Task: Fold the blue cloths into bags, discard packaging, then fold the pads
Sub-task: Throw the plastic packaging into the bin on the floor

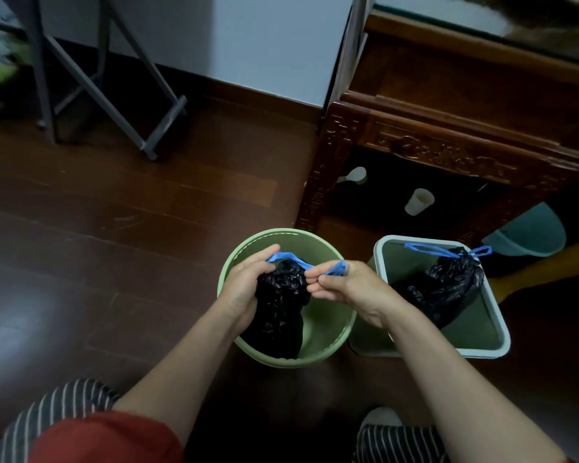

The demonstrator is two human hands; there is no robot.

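1. Black and crinkled, a plastic bag (278,309) hangs in the mouth of a round pale-green plastic bin (335,329), its lower end down inside against the near wall.
2. We see the left hand (244,282) curled round the gathered neck of that bag, fingers wrapped over the top.
3. We see the right hand (348,285) pinching a loop of the bag's blue drawstring (286,256) between thumb and forefinger, the other fingers curled in.
4. Between the two hands the drawstring runs tight across the top of the bag, above the middle of the round bin.
5. Just beside the round bin, on its right, stands a square bin with a pale grey rim (502,332) and a green inside.
6. In it we find a second black plastic bag (445,289), leaning towards the far right corner, with its own blue drawstring loops (428,250) lying over the far rim.
7. Behind both bins rises a dark carved wooden table (448,128); under it, on the floor, we make out two pale paper cups (419,202), one upright and one tipped over.
8. To the right of the table leg lies a teal plastic basin (528,235), partly hidden.
9. At the upper left, grey metal folding legs (114,78) stand on the dark wooden floor (114,228), well apart from the bins.
10. At the bottom edge we see striped trousers (64,406), a red garment (104,439) and a white shoe (380,417).
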